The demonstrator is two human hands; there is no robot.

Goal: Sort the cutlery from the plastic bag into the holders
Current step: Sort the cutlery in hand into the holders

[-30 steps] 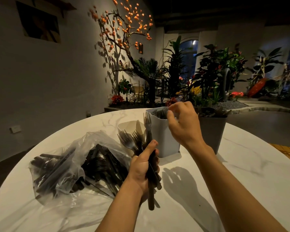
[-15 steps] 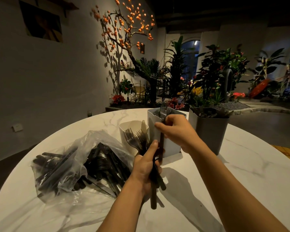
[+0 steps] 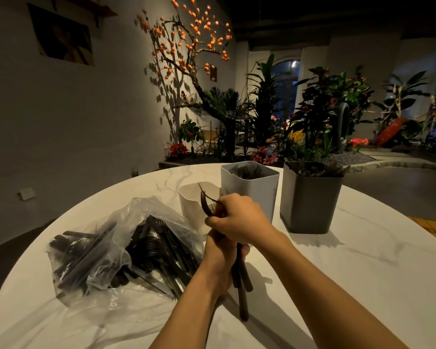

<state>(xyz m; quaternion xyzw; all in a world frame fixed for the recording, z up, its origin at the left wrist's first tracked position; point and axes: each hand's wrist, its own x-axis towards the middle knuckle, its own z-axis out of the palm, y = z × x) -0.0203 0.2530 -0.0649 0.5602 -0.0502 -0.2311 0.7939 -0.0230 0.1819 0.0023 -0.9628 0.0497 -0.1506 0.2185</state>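
My left hand (image 3: pixel 218 258) grips a bundle of dark forks (image 3: pixel 241 280) upright over the table, handles pointing down. My right hand (image 3: pixel 239 219) lies over the top of that bundle, fingers curled round the fork heads (image 3: pixel 207 204). A clear plastic bag (image 3: pixel 116 245) holding several dark cutlery pieces lies to the left. Three holders stand behind my hands: a cream one (image 3: pixel 190 202), a light grey one (image 3: pixel 252 190) with forks inside, and a dark grey one (image 3: pixel 308 200) with dark cutlery.
The round white marble table (image 3: pixel 363 260) carries everything. Its far edge curves behind the holders. Potted plants and a tree with orange fruit stand beyond the table against the wall.
My right hand has come back from the light grey holder, where it left a fork, and now closes over the tops of the forks in my left hand.
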